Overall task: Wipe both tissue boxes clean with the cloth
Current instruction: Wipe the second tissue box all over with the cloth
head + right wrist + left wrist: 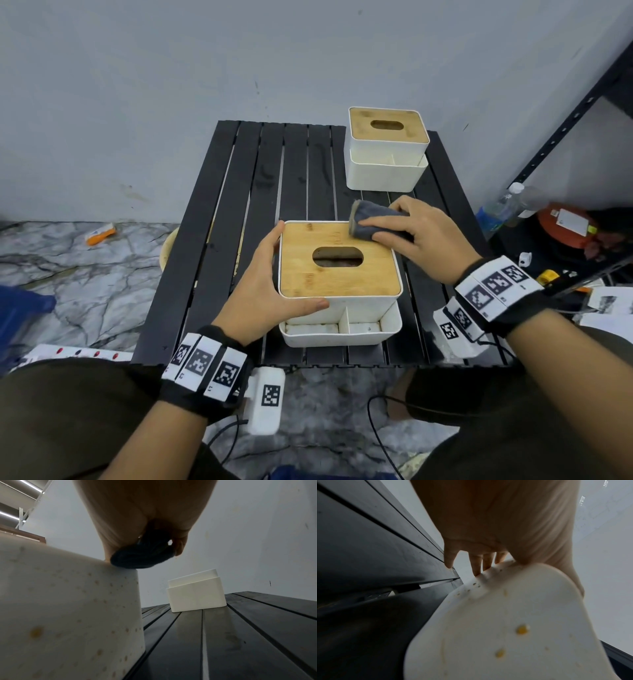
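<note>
Head view: a black slatted worktop (239, 212) is seen standing against a grey wall, and two white tissue boxes with wooden lids are set on it. The near tissue box (339, 284) lies close to the front edge, a divided white tray attached at its near side. The far tissue box (387, 150) is placed well apart from it, at the back right of the worktop, and is touched by neither hand.

The near box is steadied by the left hand (263, 291): the thumb is laid along the near edge of the lid and the fingers reach up the left side, so the grip is closed around the box's left corner. In the left wrist view the fingers (476, 566) are seen against the white wall of the box, which is dotted with yellowish spots; the same spotting is shown on the box wall in the right wrist view.

A dark grey cloth (370, 219), bunched into a roll, is held in the right hand (421, 236), with the fingers curled over it, and is pressed on the back right corner of the near box's lid. From the right wrist the cloth (142, 555) is seen resting on the top edge of that box.
</note>
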